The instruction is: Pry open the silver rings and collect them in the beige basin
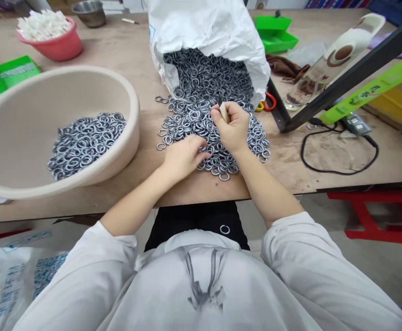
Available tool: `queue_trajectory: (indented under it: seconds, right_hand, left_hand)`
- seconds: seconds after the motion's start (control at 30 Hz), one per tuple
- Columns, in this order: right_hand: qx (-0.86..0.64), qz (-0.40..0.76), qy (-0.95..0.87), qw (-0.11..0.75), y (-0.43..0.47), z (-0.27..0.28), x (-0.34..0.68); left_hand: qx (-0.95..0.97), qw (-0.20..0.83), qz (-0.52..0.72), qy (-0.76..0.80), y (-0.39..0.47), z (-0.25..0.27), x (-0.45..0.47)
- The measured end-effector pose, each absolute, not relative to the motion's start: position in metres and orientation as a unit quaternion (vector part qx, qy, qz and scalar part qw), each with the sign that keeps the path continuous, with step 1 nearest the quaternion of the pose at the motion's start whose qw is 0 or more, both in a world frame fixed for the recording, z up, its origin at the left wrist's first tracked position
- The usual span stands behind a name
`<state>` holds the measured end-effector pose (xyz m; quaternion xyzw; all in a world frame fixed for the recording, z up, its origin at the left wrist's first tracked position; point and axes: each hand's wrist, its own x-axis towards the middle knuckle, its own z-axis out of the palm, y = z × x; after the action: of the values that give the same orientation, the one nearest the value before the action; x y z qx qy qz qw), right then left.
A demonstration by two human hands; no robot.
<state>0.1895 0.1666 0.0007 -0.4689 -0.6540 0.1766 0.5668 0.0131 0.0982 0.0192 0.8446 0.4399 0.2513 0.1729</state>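
Observation:
A pile of grey metal rings (204,124) spreads on the table from the mouth of a white sack (207,27). My left hand (184,155) rests at the pile's near left side, thumb and fingers apart, with no ring visibly held. Above the pile, my right hand (234,128) is closed around a small pale-handled tool (224,112) with a dark tip; its exact kind is unclear. To the left, a large beige basin (11,115) contains many similar rings (87,145). One ring (224,229) lies on the dark cloth over my lap.
A black metal frame (345,73) slants up at right, beside a clear bottle (311,82) and a black cable (338,171). Red-handled scissors (270,101) lie by the sack. A pink bowl (58,45) and green trays (273,34) stand farther back.

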Motion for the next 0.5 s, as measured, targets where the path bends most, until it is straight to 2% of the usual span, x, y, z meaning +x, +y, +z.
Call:
queue_trajectory:
  seconds: [0.07, 0.17, 0.27, 0.33, 0.43, 0.5]
  right_hand:
    - [-0.47, 0.17, -0.648, 0.574, 0.17, -0.001, 0.192]
    - [-0.475, 0.164, -0.638, 0.584, 0.174, -0.001, 0.194]
    - [-0.472, 0.164, -0.626, 0.599, 0.174, -0.001, 0.194]
    - [-0.465, 0.169, -0.625, 0.604, 0.173, -0.001, 0.192]
    - [-0.457, 0.185, -0.628, 0.602, 0.169, 0.001, 0.189]
    - [-0.451, 0.204, -0.632, 0.596, 0.164, 0.006, 0.186]
  left_hand:
    - [0.903, 0.168, 0.206, 0.337, 0.057, 0.014, 0.025]
    - [0.973, 0.175, 0.081, 0.127, -0.003, -0.025, 0.044]
    - [0.984, 0.147, -0.008, 0.101, -0.034, -0.073, 0.053]
    - [0.981, 0.16, -0.035, 0.1, -0.037, -0.085, 0.053]
    - [0.965, 0.238, -0.017, 0.11, -0.024, -0.06, 0.046]
    - [0.922, 0.343, 0.083, 0.159, -0.002, -0.024, 0.038]
